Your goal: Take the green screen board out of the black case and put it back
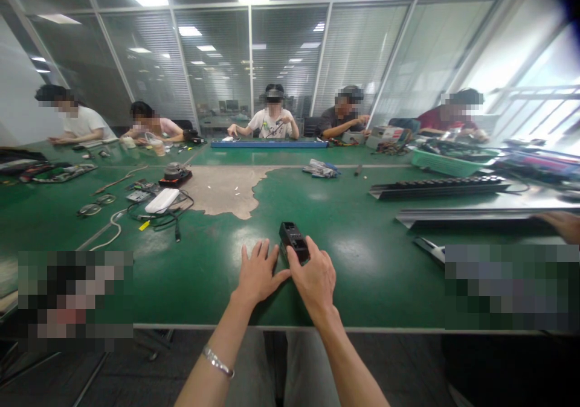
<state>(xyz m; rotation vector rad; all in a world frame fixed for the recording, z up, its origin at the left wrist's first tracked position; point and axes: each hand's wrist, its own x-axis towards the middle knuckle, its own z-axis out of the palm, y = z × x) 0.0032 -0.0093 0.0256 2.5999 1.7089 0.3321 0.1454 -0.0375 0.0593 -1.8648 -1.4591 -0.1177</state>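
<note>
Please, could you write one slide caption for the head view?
Right hand holding a black object on a green table, left hand spread beside it.

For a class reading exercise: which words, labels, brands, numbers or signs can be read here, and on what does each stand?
None can be read.
Middle shirt: print, too small and blurred.
Black block: faint marks, too small.
Yellow tag: any text too small.

Blk plastic unit (293, 235), glossy tbl (369, 268)
</note>
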